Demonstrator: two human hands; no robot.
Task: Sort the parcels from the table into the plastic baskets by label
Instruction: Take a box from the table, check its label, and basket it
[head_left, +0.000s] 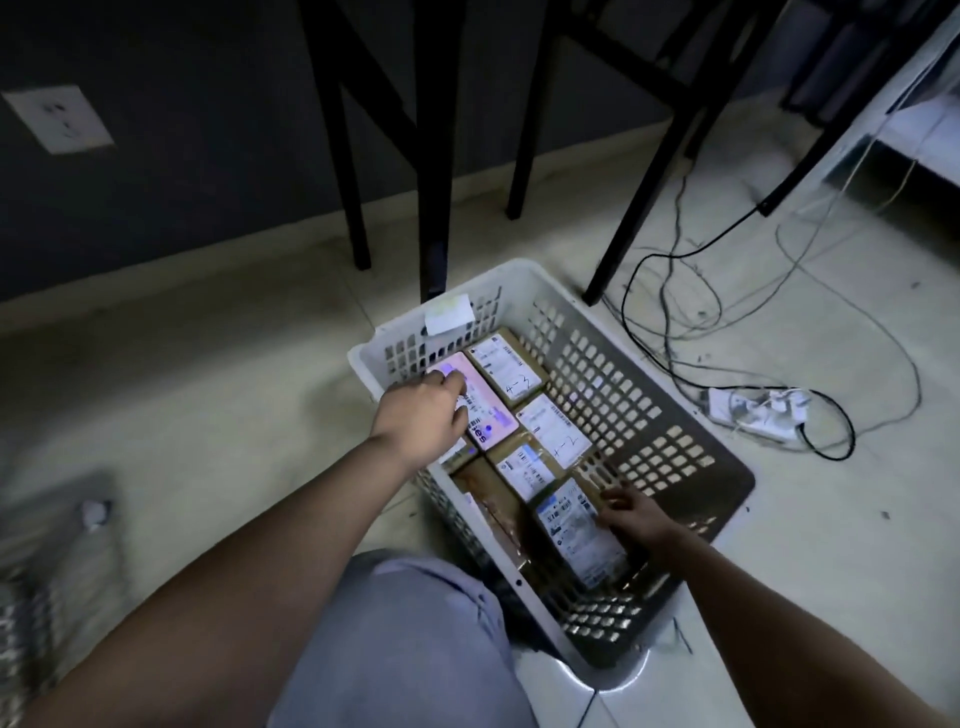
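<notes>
Here, a white basket (644, 415) with perforated walls stands on the floor (208, 364), its long axis running from the near right to the far left. A paper tag (449, 313) hangs over its far rim. Brown parcels with white labels lie flat inside, packed side by side and covering most of the bottom.

At the far end lies the "4-3" parcel (511, 371), long axis along the basket's length. Just nearer, by the right wall, lies the "4-2" parcel (553, 428). A third parcel (524, 470) sits beside it toward the middle. A pink box (483, 410) lies along the far left wall, long axis parallel to that wall.

The left hand (423, 415) reaches over the left rim and rests on the pink box; its fingers curl at the box's far end, but whether they grip it cannot be told. The right hand (636, 517) lies on the near parcel (576, 535) by the right wall, fingers spread and relaxed on the label's right edge, gripping nothing. That parcel's long axis follows the basket's length.

A power strip (753, 415) and cables (670, 312) lie on the floor to the right. Dark legs (434, 208) stand behind the basket.
</notes>
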